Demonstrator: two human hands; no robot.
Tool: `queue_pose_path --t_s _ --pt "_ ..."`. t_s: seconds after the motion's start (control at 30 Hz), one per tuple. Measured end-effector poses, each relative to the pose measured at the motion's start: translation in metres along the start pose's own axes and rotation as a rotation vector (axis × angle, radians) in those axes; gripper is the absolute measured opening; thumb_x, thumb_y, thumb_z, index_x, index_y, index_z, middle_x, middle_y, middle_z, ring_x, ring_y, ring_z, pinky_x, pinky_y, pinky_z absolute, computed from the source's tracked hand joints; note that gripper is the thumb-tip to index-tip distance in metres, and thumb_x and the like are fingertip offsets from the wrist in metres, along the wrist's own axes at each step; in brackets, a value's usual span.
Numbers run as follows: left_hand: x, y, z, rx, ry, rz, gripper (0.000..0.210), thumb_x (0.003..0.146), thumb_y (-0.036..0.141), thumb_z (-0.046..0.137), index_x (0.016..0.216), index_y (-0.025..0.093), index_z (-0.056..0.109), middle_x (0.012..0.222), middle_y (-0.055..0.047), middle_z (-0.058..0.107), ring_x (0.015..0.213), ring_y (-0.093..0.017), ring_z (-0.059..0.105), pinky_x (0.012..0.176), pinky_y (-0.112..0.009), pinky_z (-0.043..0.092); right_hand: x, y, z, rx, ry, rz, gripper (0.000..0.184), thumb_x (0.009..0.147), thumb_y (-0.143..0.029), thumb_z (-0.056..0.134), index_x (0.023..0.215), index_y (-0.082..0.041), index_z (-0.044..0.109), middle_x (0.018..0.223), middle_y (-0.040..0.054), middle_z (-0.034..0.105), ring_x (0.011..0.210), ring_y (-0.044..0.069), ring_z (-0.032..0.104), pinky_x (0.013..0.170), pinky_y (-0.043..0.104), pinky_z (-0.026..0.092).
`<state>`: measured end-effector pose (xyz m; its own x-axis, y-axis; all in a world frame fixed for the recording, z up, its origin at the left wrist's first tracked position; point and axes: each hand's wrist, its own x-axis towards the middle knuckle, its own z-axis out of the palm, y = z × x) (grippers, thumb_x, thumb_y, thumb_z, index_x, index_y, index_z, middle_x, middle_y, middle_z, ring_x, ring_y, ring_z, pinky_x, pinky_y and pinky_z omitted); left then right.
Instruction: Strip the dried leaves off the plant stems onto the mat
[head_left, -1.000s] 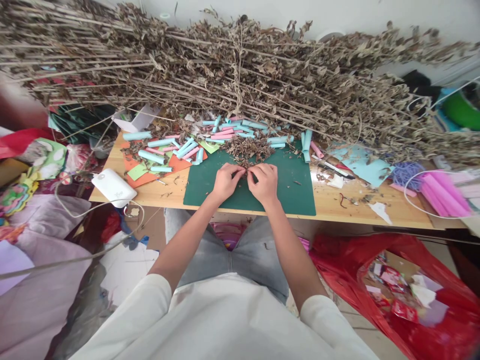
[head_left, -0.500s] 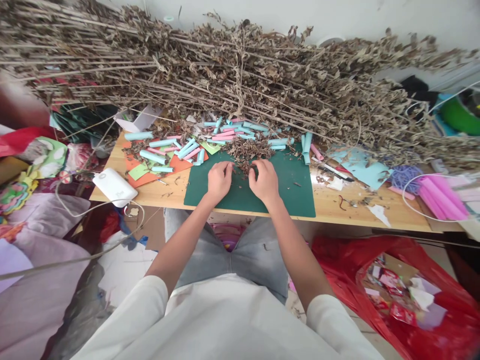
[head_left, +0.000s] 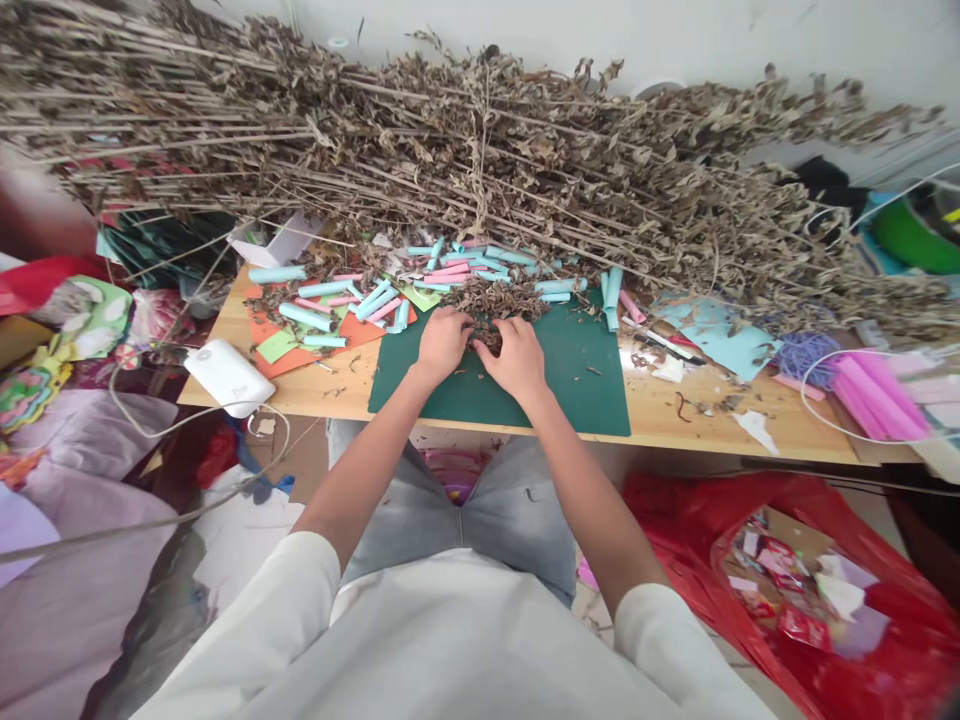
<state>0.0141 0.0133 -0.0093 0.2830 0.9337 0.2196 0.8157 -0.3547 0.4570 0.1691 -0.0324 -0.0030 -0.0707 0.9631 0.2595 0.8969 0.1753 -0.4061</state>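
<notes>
My left hand point(head_left: 444, 343) and my right hand point(head_left: 516, 355) are over the green cutting mat point(head_left: 577, 350), close together. Their curled fingers meet around a clump of dried leaves point(head_left: 484, 338) at the near side of a small leaf pile point(head_left: 499, 297). Fingertips are partly hidden among the brown bits. Behind and left of the pile lie several rolled blue paper tubes point(head_left: 304, 316) and pink paper tubes point(head_left: 454, 268). A few crumbs of leaf are scattered on the mat to the right of my hands.
Long bundled dried stalks point(head_left: 420, 150) span the back of the wooden table point(head_left: 337, 385). A white power bank point(head_left: 231, 377) with a cable sits at the left edge. On the right are a pen point(head_left: 679, 345), blue paper point(head_left: 724, 335) and purple string point(head_left: 808, 358). A red bag point(head_left: 697, 520) stands below.
My right hand has moved left and my left hand slightly up and right, so the gap between them has narrowed. The fingers of both have closed in on the dried leaves.
</notes>
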Motion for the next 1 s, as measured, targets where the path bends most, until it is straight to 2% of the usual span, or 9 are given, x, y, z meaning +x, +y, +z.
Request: queue_pose_path --t_s 0.2,0.33,0.43,0.53,0.6,0.7,0.87,1.0 --pt "-0.004 -0.002 -0.002 -0.019 0.003 0.018 0.018 0.091 0.017 0.054 0.092 0.016 0.072 0.092 -0.011 0.064 0.098 -0.027 0.058 0.088 -0.037 0.048 0.011 0.001 -0.005 0.054 -0.055 0.029 0.039 0.091 -0.042 0.051 0.115 -0.015 0.067 0.112 0.0152 0.066 0.107 0.03 0.059 0.094 0.042 0.049" --pt "-0.006 -0.005 -0.002 -0.06 0.051 0.036 0.016 0.09 0.018 0.056 0.092 0.017 0.072 0.097 -0.011 0.063 0.1 -0.027 0.057 0.09 -0.039 0.047 0.022 0.001 -0.006 0.082 -0.08 0.103 0.034 0.09 -0.022 0.043 0.105 -0.018 0.072 0.107 0.0119 0.072 0.102 0.027 0.063 0.092 0.041 0.05" --pt "-0.006 -0.007 0.0 -0.097 0.062 0.042 0.015 0.089 0.016 0.057 0.091 0.017 0.072 0.098 -0.011 0.064 0.1 -0.027 0.058 0.091 -0.039 0.047 0.031 -0.003 -0.006 0.062 -0.106 0.155 0.033 0.085 -0.017 0.046 0.101 -0.019 0.074 0.106 0.0119 0.073 0.101 0.029 0.064 0.089 0.042 0.05" --pt "-0.004 -0.006 -0.001 -0.126 0.028 0.041 0.017 0.086 0.012 0.06 0.097 0.017 0.071 0.095 -0.01 0.066 0.097 -0.026 0.06 0.09 -0.038 0.048 0.038 -0.009 -0.006 0.02 -0.156 0.188 0.026 0.083 -0.018 0.052 0.095 -0.019 0.075 0.103 0.0149 0.073 0.1 0.031 0.064 0.089 0.048 0.049" --pt "-0.002 -0.005 -0.002 -0.144 0.01 0.031 0.025 0.082 0.008 0.062 0.105 0.015 0.069 0.093 -0.01 0.067 0.095 -0.027 0.061 0.088 -0.038 0.049 0.041 -0.013 -0.006 0.028 -0.177 0.193 0.024 0.083 -0.017 0.053 0.093 -0.019 0.075 0.103 0.0154 0.073 0.102 0.033 0.063 0.091 0.051 0.047" --pt "0.003 -0.004 -0.005 -0.141 -0.008 -0.001 0.033 0.079 0.007 0.065 0.112 0.011 0.068 0.093 -0.012 0.066 0.09 -0.027 0.062 0.085 -0.038 0.05 0.04 -0.014 -0.007 0.096 -0.174 0.198 0.03 0.084 -0.014 0.049 0.096 -0.021 0.075 0.104 0.0125 0.073 0.104 0.031 0.062 0.092 0.049 0.047" --pt "0.01 -0.006 -0.002 -0.116 -0.024 -0.008 0.023 0.079 0.011 0.066 0.101 0.013 0.073 0.096 -0.011 0.063 0.089 -0.026 0.062 0.086 -0.038 0.05 0.035 -0.007 -0.006 0.205 -0.13 0.174 0.037 0.08 -0.008 0.044 0.101 -0.023 0.07 0.099 0.0048 0.075 0.103 0.027 0.061 0.094 0.044 0.047" --pt "0.012 -0.007 -0.002 -0.114 -0.028 0.026 0.022 0.079 0.01 0.065 0.098 0.014 0.075 0.099 -0.011 0.063 0.092 -0.026 0.062 0.088 -0.038 0.05 0.034 -0.002 0.0 0.242 -0.116 0.13 0.038 0.079 -0.007 0.041 0.101 -0.024 0.067 0.1 0.0035 0.074 0.102 0.025 0.061 0.094 0.042 0.046"
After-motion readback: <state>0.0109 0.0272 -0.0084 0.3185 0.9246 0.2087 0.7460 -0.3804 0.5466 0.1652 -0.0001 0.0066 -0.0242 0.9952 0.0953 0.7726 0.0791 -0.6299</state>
